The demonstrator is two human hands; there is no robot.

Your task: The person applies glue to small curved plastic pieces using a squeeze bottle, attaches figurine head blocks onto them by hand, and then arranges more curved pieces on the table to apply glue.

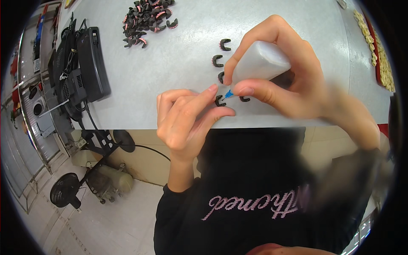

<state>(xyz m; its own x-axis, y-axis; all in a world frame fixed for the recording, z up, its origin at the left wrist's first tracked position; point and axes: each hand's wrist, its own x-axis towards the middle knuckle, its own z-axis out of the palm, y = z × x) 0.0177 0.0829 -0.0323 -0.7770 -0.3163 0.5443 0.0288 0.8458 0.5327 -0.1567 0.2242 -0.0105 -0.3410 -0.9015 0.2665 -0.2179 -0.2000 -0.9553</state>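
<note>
My right hand is wrapped round a translucent white squeeze bottle, tilted so that its blue needle tip points down and left. The needle's end meets a small black C-shaped piece on the table. My left hand steadies that piece between forefinger and thumb, close to the table's near edge. Another black C-shaped piece lies just right of it, partly under my right hand. Farther off, similar pieces stand in a loose column, among them one black C-shaped piece with a pinkish outer edge.
A heap of black and pink C-shaped pieces lies at the far left of the grey table. A black box-shaped device with tangled cables sits at the left edge. Cream-coloured pieces line a red-edged tray at far right. A black fan stands below left.
</note>
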